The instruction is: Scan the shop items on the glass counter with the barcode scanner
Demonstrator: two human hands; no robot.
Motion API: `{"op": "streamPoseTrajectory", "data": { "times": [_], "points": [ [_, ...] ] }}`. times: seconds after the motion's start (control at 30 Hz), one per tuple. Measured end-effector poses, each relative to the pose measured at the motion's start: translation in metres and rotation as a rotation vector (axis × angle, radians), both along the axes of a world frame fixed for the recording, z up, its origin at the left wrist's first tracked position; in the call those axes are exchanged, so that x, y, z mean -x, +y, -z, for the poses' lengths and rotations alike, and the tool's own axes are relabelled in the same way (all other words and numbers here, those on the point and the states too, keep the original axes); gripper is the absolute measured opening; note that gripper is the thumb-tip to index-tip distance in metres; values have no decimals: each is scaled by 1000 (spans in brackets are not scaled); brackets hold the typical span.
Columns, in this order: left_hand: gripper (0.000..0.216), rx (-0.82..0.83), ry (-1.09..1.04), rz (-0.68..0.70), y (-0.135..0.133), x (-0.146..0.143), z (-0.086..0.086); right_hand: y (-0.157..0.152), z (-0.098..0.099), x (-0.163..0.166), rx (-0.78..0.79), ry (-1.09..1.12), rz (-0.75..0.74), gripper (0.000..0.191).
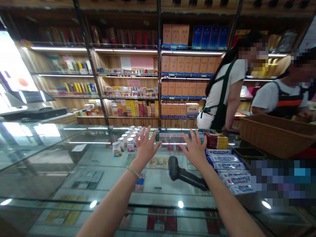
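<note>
Both arms reach out over a glass display counter (81, 164). My left hand (145, 146), a bracelet on its wrist, has its fingers spread and holds nothing. It is nearest to several small jars with pale lids (117, 149), which stand to its left and partly behind it. My right hand (195, 148) is likewise spread and bare, close to a stack of red and yellow packets (217, 141). Between my arms lies a black handheld barcode scanner (184, 174), its handle end passing behind my right forearm. Blue and white toothpaste-like boxes (232, 168) lie in a row right of that forearm.
A brown wicker basket (274, 135) stands at the right. Behind the counter are a person in a green apron (225, 89) and another person (276, 95) at far right. Shelves of orange boxes (184, 65) and small packs (133, 108) line the back wall.
</note>
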State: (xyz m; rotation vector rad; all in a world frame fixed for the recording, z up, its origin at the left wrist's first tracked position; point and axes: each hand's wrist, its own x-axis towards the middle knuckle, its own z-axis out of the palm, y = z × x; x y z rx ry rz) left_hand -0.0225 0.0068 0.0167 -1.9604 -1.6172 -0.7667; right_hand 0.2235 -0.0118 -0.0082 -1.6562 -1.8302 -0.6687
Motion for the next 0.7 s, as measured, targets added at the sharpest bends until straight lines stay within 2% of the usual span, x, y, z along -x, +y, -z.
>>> {"op": "streamPoseTrajectory", "data": {
  "times": [0.33, 0.7],
  "points": [
    [62, -34, -13, -20, 0, 11, 2, 1, 10, 5, 3, -19, -17, 53],
    [60, -4, -4, -5, 6, 26, -2, 34, -13, 24, 109, -55, -105, 55]
  ]
}}
